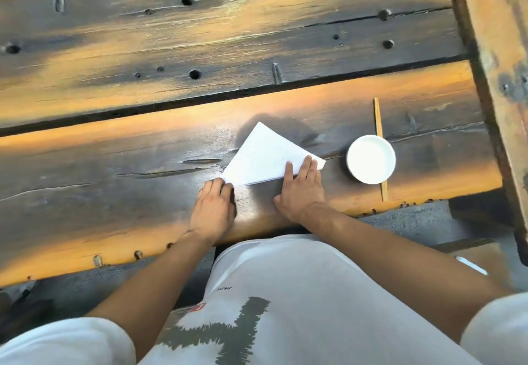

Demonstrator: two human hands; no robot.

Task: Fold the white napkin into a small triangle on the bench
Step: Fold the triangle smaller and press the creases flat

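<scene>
The white napkin [261,157] lies flat on the dark wooden bench [114,187], folded into a triangle with its apex pointing away from me. My left hand [214,207] rests at the napkin's near left corner, fingertips on or pinching that corner. My right hand [301,190] lies flat with spread fingers pressing down the right corner of the napkin. The long folded edge runs between my two hands.
A small round white bowl [371,159] stands right of the napkin. A thin wooden stick [379,124] lies partly under the bowl. A wooden post [497,79] rises at the right. The bench's near edge [257,230] is just below my hands.
</scene>
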